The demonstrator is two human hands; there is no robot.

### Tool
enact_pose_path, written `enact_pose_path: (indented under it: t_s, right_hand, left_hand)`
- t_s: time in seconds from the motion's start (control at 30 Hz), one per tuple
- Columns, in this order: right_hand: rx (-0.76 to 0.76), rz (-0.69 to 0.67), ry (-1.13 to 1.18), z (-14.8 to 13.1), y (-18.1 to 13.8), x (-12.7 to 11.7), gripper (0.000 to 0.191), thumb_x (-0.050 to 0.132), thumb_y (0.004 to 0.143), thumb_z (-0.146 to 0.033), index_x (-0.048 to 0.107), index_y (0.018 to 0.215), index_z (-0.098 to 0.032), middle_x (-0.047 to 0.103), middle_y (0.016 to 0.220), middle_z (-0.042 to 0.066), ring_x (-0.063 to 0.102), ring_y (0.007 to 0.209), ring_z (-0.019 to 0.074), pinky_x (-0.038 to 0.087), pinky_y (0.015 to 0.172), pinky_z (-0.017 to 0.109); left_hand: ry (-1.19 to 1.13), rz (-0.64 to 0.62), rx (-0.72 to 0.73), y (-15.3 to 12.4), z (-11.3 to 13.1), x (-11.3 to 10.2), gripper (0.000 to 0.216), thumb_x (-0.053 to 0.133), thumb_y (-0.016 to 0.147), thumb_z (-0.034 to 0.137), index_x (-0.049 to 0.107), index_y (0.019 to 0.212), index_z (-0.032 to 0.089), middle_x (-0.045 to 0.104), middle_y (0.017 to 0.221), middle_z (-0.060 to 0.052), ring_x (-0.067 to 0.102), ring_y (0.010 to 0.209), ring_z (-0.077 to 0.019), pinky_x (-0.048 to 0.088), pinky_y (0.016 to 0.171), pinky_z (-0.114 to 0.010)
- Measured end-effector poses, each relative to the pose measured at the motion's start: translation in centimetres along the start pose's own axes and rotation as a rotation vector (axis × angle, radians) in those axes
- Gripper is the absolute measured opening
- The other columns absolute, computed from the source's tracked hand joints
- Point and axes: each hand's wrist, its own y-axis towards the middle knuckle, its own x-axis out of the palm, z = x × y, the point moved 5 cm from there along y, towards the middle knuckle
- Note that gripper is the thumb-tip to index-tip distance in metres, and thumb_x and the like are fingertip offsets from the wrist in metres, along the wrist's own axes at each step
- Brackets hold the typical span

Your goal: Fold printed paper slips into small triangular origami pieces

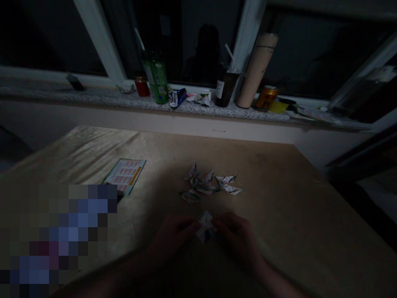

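Between my two hands is a small folded piece of printed paper (206, 227), roughly diamond-shaped with crease lines meeting near its middle. My left hand (176, 231) pinches its left corner between thumb and fingers. On the opposite corner, my right hand (235, 231) grips it the same way. Just beyond lie several pointed folded paper pieces (207, 182) of similar printed paper, loosely clustered on the table. Dim light and shadow hide the details of my fingers.
A printed card (127, 174) lies on the tan table (266, 174) at the left, beside a pixelated area. Along the granite windowsill (192, 108) stand a green cup (159, 80), a dark cup (226, 89), a tall pinkish cylinder (257, 70), an orange can (266, 98) and a red jar (142, 87).
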Motion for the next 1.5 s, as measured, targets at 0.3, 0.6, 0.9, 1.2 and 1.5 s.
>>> enact_pose_path:
  t_s: [0.3, 0.6, 0.9, 1.2, 1.5]
  right_hand:
    - [-0.048, -0.152, -0.048, -0.4, -0.2, 1.1, 0.026, 0.058, 0.079, -0.04, 0.066, 0.083, -0.015, 0.067, 0.074, 0.004, 0.06, 0.066, 0.015, 0.045, 0.058, 0.022]
    - [-0.078, -0.257, -0.116, 0.4, -0.2, 1.5, 0.036, 0.049, 0.084, -0.044, 0.059, 0.066, -0.015, 0.047, 0.057, -0.003, 0.04, 0.053, 0.0095, 0.032, 0.048, 0.019]
    - [-0.065, -0.207, -0.082, -0.1, 0.1, 1.0, 0.039, 0.05, 0.083, -0.049, 0.062, 0.071, -0.014, 0.054, 0.062, -0.001, 0.047, 0.057, 0.0112, 0.038, 0.052, 0.02]
    - [-0.067, -0.177, -0.048, -0.2, 0.2, 0.9, 0.024, 0.06, 0.077, -0.037, 0.063, 0.069, -0.014, 0.056, 0.064, -0.001, 0.049, 0.06, 0.0123, 0.038, 0.055, 0.02]
    - [-0.088, -0.181, -0.064, -0.3, 0.1, 0.9, 0.03, 0.056, 0.081, -0.04, 0.059, 0.064, -0.015, 0.047, 0.057, -0.003, 0.041, 0.054, 0.0099, 0.033, 0.049, 0.019]
  left_hand:
    - [0.149, 0.068, 0.037, 0.0, 0.0, 0.0, 0.037, 0.047, 0.084, 0.04, 0.072, 0.073, 0.015, 0.064, 0.061, 0.002, 0.056, 0.057, -0.013, 0.037, 0.053, -0.017]
    - [0.174, -0.012, 0.093, -0.2, 0.6, 0.4, 0.034, 0.048, 0.085, 0.038, 0.072, 0.075, 0.016, 0.066, 0.062, 0.001, 0.057, 0.056, -0.0129, 0.037, 0.052, -0.018]
    - [0.065, -0.016, 0.057, 0.0, 0.8, 0.2, 0.031, 0.049, 0.084, 0.035, 0.071, 0.076, 0.016, 0.07, 0.068, 0.0, 0.062, 0.064, -0.015, 0.042, 0.058, -0.018]
    - [0.107, 0.051, 0.087, -0.3, 0.5, 0.2, 0.027, 0.051, 0.084, 0.033, 0.072, 0.078, 0.018, 0.071, 0.073, 0.002, 0.064, 0.069, -0.0158, 0.044, 0.064, -0.019]
    - [0.13, 0.045, 0.08, -0.3, 0.7, 0.3, 0.027, 0.053, 0.083, 0.038, 0.072, 0.077, 0.019, 0.07, 0.071, 0.002, 0.063, 0.067, -0.0159, 0.043, 0.061, -0.019]
